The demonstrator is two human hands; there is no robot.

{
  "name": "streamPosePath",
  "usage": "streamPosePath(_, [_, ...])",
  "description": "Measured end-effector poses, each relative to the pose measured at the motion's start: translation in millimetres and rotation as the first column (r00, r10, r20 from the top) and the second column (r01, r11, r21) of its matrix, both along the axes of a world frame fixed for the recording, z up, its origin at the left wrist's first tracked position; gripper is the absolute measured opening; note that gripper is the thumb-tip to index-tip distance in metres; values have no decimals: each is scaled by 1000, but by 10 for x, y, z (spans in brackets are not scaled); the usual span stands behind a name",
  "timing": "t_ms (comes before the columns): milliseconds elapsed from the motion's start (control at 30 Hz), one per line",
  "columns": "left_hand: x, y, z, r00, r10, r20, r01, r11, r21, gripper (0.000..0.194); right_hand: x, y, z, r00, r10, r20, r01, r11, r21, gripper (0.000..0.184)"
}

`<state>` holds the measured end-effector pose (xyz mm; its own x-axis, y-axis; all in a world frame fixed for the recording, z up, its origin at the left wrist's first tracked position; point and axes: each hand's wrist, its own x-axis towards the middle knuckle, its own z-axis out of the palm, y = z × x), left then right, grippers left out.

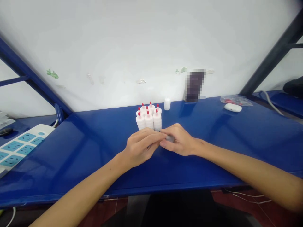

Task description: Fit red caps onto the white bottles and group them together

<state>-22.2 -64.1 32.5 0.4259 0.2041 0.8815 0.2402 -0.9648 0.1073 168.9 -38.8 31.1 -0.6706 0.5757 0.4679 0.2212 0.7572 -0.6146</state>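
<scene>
Head view. Bottles, white with red tips (148, 113): eight, upright in a close cluster on the blue counter (99, 164), just beyond the hands; walls opaque, contents could not be told. Small white tub (167, 104): one, upright near the wall, apart from the cluster, to its right; inside not visible. Clear plastic bag (236, 100): one, at the far right, with red pieces in it. White case (233, 107): one, closed, in front of the bag.

Small grey piece (169, 138): one, blurred and mostly hidden, held in front of the bottles between the two hands. Right hand (179, 140): grip closed on the piece, which lay between thumb and fingers. Left hand (143, 145): fingers curled, tips at the piece's left end; whether its grip pinched anything could not be told.
</scene>
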Motion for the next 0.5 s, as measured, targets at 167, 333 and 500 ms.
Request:
streamPosePath(167, [0,2,-23,1000,-2,18,3,1000,-25,32,15,-5,-9,997,68,-39,-70,997,-36,42])
streamPosePath(333, [12,-4,-48,999,-18,45,20,998,-52,33,5,-12,-23,991,124,-56,-130,982,-139,45])
streamPosePath(500, [26,-3,-73,1000,-31,4,31,996,-85,37,17,6,-21,979,196,-54,-203,956,-213,47])
